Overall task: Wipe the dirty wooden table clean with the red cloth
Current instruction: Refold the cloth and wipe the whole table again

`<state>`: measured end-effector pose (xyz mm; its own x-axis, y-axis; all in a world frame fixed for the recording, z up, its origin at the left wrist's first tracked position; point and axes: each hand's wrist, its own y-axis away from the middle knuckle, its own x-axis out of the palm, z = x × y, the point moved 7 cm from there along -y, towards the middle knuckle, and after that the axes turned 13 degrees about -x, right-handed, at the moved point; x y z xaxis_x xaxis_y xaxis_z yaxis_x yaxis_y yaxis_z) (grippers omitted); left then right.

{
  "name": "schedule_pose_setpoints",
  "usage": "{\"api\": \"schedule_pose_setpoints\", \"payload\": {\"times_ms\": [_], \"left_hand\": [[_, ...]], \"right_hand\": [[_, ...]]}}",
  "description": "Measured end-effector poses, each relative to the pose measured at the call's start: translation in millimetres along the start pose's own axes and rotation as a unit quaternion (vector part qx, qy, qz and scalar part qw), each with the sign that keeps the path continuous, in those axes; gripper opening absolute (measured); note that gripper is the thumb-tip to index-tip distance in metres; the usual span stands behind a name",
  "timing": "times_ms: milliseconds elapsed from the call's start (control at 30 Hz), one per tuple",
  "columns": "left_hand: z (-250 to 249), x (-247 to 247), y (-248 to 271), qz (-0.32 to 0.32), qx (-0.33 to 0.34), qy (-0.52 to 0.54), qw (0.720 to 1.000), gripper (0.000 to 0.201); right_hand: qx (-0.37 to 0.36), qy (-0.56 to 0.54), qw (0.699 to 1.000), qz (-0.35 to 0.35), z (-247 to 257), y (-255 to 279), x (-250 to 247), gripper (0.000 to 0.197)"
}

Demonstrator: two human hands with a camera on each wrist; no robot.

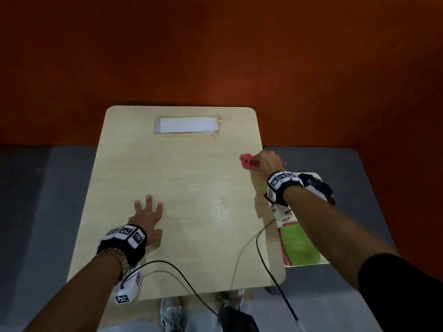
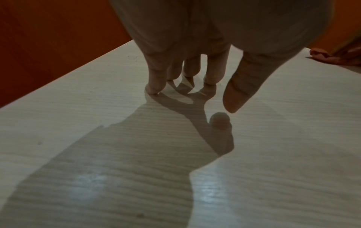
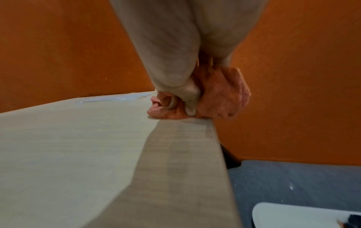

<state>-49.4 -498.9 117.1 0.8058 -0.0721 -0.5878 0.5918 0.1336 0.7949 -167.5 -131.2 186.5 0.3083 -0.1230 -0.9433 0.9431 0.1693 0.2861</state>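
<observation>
While right hand (image 1: 267, 161) grips bunched red cloth (image 1: 248, 162) at right edge of wooden table (image 1: 182, 178), left hand (image 1: 147, 218) rests spread, fingers straight; unwiped tabletop lies leftward of cloth; brownish smear sits near far edge

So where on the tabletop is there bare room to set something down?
The middle of the wooden table, between the left hand, the white strip and the red cloth gripped by the right hand. Cables crowd the near right corner.
</observation>
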Motion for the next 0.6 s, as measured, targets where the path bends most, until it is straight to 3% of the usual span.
{"api": "schedule_pose_setpoints", "payload": {"times_ms": [200, 367, 467, 533, 600], "left_hand": [[-7, -11, 6, 0.009, -0.026, -0.02, 0.999, 0.097], [-20, -4, 21, -0.008, -0.02, -0.034, 0.999, 0.093], [-20, 14, 27, -0.011, 0.006, -0.037, 0.999, 0.097], [-16, 19, 29, -0.013, 0.016, -0.04, 0.999, 0.1], [-14, 20, 29, -0.012, 0.026, -0.043, 0.999, 0.102]], "right_hand": [[-0.011, -0.013, 0.999, 0.034, 22, 61, 17, 0.029], [-0.017, -0.129, 0.991, 0.02, 74, 190, 74, 0.027], [-0.043, -0.158, 0.985, 0.048, 100, 253, 103, 0.041], [-0.035, -0.137, 0.989, 0.047, 89, 248, 102, 0.035], [0.025, -0.126, 0.992, -0.003, 60, 222, 86, 0.026]]}}
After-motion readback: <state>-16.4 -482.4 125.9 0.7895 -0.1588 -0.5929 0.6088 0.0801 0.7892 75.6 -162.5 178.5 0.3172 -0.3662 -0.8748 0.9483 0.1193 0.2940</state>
